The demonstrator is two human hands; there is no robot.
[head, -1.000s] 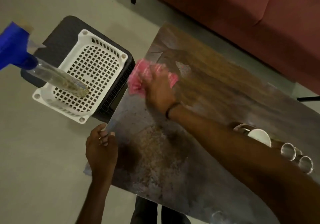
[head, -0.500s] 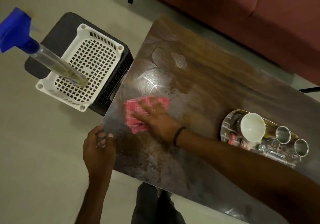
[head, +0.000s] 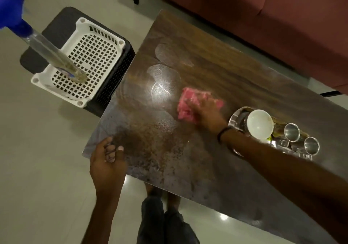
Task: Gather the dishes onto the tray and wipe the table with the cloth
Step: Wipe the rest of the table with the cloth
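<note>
Where palm meets table: pink cloth (head: 190, 105), crumpled, lying on the dark wooden table (head: 216, 70) near its middle, just left of the steel tray (head: 235, 118). Pressed flat from above by the right hand (head: 206, 112), fingers spread open over the fabric, black band at the wrist. On the tray: white bowl (head: 259, 125) tipped on its side, two steel tumblers (head: 291, 132) lying to its right, other items too small to tell. Curved smear marks (head: 163, 78) on the tabletop left of the cloth; speckled patch (head: 150, 140) toward the near-left corner. At that corner, left hand (head: 107, 161), fingers curled loosely against the table edge, holding nothing. Beyond the table's left end: white perforated basket (head: 90, 55) on a dark stool (head: 62, 25), with a blue-capped spray bottle (head: 43, 47) leaning in it. Far side: red sofa (head: 263, 17).
</note>
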